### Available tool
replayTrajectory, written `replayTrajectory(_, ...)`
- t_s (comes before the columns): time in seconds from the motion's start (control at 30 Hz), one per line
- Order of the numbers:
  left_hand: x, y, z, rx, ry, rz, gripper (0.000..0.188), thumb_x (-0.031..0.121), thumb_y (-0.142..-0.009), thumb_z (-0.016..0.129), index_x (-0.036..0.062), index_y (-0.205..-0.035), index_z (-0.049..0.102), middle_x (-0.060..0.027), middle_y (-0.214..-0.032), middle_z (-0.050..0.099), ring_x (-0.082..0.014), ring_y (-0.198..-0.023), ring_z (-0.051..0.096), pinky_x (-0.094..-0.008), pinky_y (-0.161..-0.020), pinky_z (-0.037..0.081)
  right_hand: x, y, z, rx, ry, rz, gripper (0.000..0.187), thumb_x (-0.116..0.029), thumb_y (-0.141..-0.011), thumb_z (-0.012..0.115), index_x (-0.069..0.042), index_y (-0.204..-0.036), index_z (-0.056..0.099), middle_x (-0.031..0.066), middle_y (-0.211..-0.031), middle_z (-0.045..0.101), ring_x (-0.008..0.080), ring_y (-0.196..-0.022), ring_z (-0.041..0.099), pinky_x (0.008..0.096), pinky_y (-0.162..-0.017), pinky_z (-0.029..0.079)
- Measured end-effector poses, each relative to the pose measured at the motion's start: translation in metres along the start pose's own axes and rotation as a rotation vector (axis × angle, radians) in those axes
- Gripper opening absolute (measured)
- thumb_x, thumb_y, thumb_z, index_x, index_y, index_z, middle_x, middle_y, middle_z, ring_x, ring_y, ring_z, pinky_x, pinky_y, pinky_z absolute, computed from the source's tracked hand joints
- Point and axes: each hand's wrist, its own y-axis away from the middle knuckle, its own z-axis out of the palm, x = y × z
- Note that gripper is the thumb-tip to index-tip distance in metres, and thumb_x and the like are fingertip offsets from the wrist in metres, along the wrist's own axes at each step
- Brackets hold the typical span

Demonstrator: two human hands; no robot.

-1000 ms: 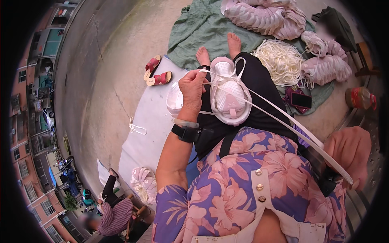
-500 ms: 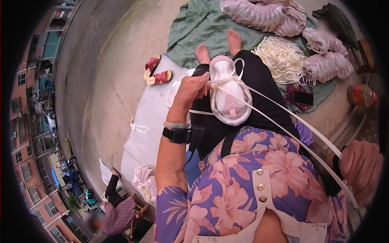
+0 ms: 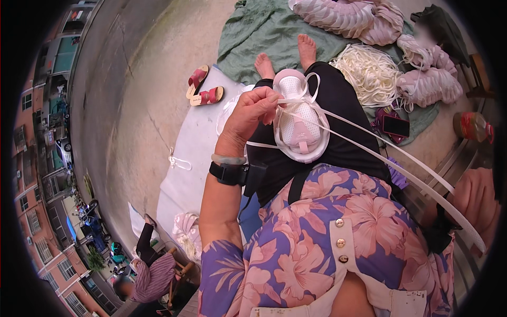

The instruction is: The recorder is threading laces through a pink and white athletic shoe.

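Observation:
A white and pink shoe upper (image 3: pixel 303 124) rests across my black-trousered lap, its toe end towards me. At its left edge the thumb and fingers of my left hand (image 3: pixel 251 113) pinch a white shoelace (image 3: pixel 364 145) close to the lacing holes. Two strands of that lace stretch from the upper to the far right. There my right hand (image 3: pixel 475 198) is closed round the lace, somewhat blurred, with a strand hanging past it. One small loop of lace stands up beside the upper's far end.
Beyond my bare feet lies a green cloth (image 3: pixel 251 39) bearing bundled pink-white uppers (image 3: pixel 338 18), a heap of cream laces (image 3: pixel 367 74) and a phone (image 3: pixel 396 126). Red sandals (image 3: pixel 203 95) sit left by a pale sheet (image 3: pixel 185 185). A plastic jug (image 3: pixel 470 127) stands right; another person (image 3: pixel 156 274) sits lower left.
My right hand has moved slightly outward and up, drawing the lace strands along with it. The fingers of my left hand have shifted a little to the right, still pinching the lace.

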Motion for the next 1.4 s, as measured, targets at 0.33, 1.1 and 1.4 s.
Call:
replayTrajectory(0.33, -0.006, -0.003, -0.016, 0.129, -0.057, 0.062, 0.013, 0.018, -0.085, 0.061, 0.0056, -0.08, 0.058, 0.0018, -0.065, 0.053, -0.0037, -0.05, 0.04, -0.017, -0.043, 0.029, -0.051, 0.169, -0.218, 0.548, 0.353, 0.426, 0.012, -0.017, -0.081, 0.054, -0.009, -0.078, 0.045, -0.0075, -0.057, 0.031, 0.0018, -0.047, 0.025, 0.0192, -0.047, 0.021)
replayTrajectory(1.1, -0.008, -0.009, -0.008, 0.222, 0.017, 0.009, 0.014, 0.016, -0.084, 0.061, 0.0051, -0.077, 0.057, -0.0005, -0.064, 0.054, -0.0045, -0.045, 0.04, -0.0168, -0.039, 0.026, 0.167, 0.061, -0.116, -0.436, 1.647, 0.447, 0.013, -0.016, -0.078, 0.057, -0.009, -0.089, 0.058, 0.0126, -0.071, 0.062, 0.0299, -0.068, 0.063, 0.0403, -0.055, 0.048)
replayTrajectory(1.4, -0.022, -0.009, -0.021, 0.17, 0.142, -0.002, 0.011, 0.015, -0.084, 0.061, 0.0054, -0.081, 0.056, -0.0017, -0.066, 0.054, -0.0048, -0.046, 0.04, -0.0163, -0.039, 0.028, 0.147, 0.05, -0.099, -0.636, 1.699, 0.57, 0.014, -0.011, -0.069, 0.06, -0.002, -0.079, 0.062, 0.0134, -0.072, 0.064, 0.029, -0.069, 0.065, 0.0396, -0.058, 0.051)
